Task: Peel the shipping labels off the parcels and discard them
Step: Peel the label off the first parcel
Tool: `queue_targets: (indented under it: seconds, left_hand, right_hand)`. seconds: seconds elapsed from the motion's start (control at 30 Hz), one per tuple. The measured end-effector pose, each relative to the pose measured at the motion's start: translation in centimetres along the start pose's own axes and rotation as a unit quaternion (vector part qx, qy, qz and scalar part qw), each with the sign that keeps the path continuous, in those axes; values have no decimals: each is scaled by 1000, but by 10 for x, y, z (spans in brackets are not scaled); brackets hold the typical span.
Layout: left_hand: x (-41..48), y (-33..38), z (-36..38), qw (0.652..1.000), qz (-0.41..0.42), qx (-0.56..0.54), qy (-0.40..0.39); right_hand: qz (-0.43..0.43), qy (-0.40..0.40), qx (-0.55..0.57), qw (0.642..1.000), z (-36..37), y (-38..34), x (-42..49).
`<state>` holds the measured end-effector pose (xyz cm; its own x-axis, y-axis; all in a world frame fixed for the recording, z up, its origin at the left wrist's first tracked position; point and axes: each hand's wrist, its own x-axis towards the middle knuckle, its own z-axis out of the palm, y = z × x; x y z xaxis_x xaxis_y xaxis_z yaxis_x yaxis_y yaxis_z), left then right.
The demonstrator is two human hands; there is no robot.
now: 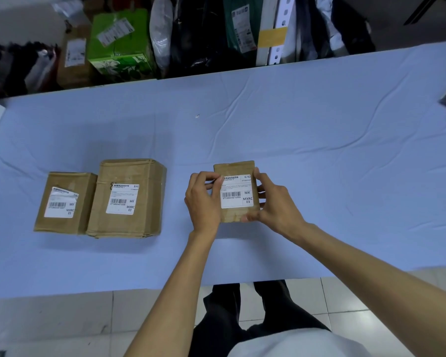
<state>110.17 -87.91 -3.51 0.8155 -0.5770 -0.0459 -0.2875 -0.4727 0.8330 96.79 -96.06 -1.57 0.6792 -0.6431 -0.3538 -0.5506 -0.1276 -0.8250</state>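
Shipping label [237, 191] is being picked at along its upper-left corner, on the small parcel [236, 215] being held upright just above the blue-covered table [319, 150].

The parcel is being gripped by the right hand [273, 204], fingers wrapped round its right edge and thumb pressed at the lower front. The left hand [204, 199] is being held against the left edge, thumb and forefinger pinched together at the label's top-left corner; whether that corner is lifted cannot be told. The label's long axis is running top to bottom, so a peel would probably be drawn downward and rightward, away from the left hand. Two labelled boxes [101, 202] are lying well to the left.
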Motion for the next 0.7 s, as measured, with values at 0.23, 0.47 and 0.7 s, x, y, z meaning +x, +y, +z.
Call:
queue_targets:
  seconds: [0.23,0.47,0.7]
  left_hand:
    - [2,-1,2,1000,-7,10,9]
    - [7,1,4,997,-11,77,-24]
    - [4,-4,2,999,-19,37,-23]
  right_hand:
    - [-3,-3,5,1000,-1,0,0]
    - [-2,-5,13,1000,0,2,0]
    - [-5,-3,9,1000,-1,1,-1]
